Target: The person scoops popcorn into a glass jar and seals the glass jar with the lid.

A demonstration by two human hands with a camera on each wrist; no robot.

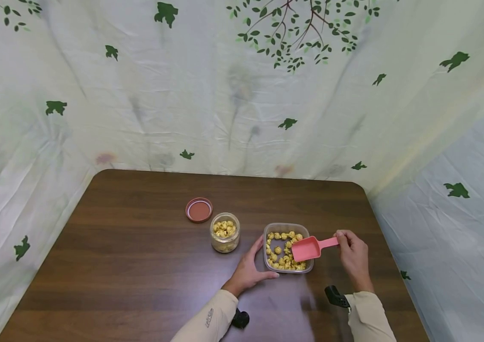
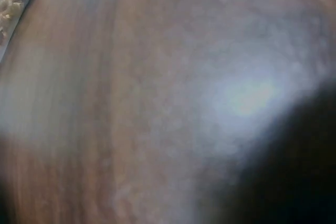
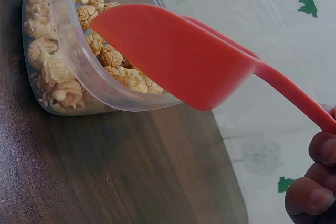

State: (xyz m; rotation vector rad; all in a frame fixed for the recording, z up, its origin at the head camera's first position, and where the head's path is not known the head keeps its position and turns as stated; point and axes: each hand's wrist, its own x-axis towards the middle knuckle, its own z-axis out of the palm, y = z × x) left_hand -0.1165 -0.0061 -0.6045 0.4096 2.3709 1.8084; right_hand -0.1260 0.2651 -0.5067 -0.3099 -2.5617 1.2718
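A clear plastic container [image 1: 286, 272] with scattered popcorn [image 1: 278, 250] stands on the table. My left hand [image 1: 248, 271] holds it at its left side, fingers along the wall and thumb at the near corner. My right hand [image 1: 354, 256] grips the handle of a pink scoop [image 1: 307, 249]. In the right wrist view the scoop [image 3: 173, 51] hangs tilted over the container's rim [image 3: 113, 98], its underside toward the camera. Left of the container is an open glass jar [image 1: 225, 244] with popcorn in it.
A red jar lid [image 1: 199, 210] lies upside down behind and left of the jar. The brown wooden table [image 1: 139, 266] has rounded far corners. White cloth [image 1: 207, 95] printed with leaves hangs behind and along both sides. The left wrist view is mostly blurred tabletop.
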